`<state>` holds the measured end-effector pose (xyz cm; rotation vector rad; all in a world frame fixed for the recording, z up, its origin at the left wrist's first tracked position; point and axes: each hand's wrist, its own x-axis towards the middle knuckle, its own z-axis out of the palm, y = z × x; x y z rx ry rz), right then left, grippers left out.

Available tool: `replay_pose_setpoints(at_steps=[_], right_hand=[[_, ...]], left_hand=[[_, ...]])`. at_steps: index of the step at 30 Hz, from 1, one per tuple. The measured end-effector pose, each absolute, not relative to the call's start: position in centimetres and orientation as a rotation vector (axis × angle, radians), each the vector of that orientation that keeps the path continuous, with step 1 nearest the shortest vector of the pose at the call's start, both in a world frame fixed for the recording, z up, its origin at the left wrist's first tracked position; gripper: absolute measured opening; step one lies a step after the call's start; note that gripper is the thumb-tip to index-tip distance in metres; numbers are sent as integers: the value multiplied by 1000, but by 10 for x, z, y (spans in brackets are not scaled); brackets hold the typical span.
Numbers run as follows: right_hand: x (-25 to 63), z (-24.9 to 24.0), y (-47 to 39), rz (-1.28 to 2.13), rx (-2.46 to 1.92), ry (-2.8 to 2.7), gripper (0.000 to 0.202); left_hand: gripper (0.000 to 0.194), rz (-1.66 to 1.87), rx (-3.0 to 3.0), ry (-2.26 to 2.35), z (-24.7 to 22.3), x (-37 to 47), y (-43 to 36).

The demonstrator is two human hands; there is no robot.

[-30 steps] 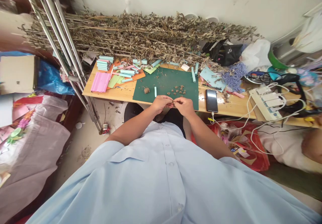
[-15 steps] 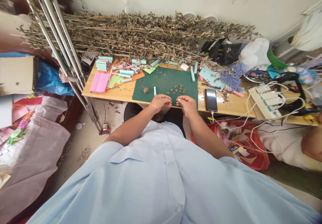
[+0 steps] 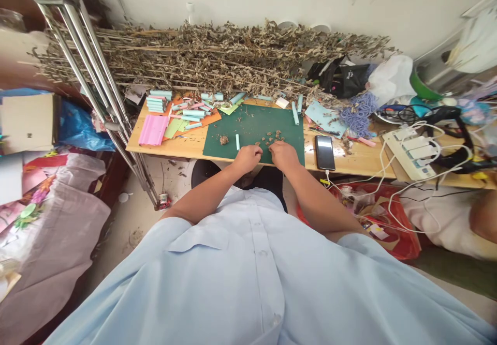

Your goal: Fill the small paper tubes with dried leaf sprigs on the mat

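Over the front edge of the green cutting mat (image 3: 252, 119), my left hand (image 3: 247, 159) has its fingers curled together; whatever they pinch is hidden. My right hand (image 3: 285, 156) is close beside it on the right, its fingers bent down at small clumps of crumbled dried leaf (image 3: 271, 139). Its fingertips are covered by the hand, so what they grip does not show. A rolled light-blue paper tube (image 3: 237, 141) stands on the mat just beyond my left hand. Left of the tube lies a larger brown ball of dried leaf (image 3: 224, 140).
Long dried plant stalks (image 3: 202, 55) fill the back of the wooden table (image 3: 171, 148). Paper tubes (image 3: 194, 113) and pink paper (image 3: 152, 129) lie left. A phone (image 3: 324, 152) and power strip (image 3: 409, 151) are right; metal crutches (image 3: 97, 84) lean left. Someone's arm (image 3: 483, 215) shows at far right.
My right hand has moved slightly forward and left, fingers lowering toward the leaf clumps. My left hand has drawn slightly left, with its fingers more curled. The view has shifted slightly.
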<state>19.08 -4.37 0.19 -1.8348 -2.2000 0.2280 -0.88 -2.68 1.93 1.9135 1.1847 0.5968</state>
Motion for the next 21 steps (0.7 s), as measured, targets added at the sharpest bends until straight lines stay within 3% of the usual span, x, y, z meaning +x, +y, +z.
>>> replay_pose_setpoints(at_steps=[13,21], right_hand=[[196,-5,-55,279,-1766,-2059,44],[199,-6,-79,291,-1705,-1765,33]], left_hand=[[30,522,2103,1120,21,-3,-18],[28,388,2223,1151,22,10,-15]])
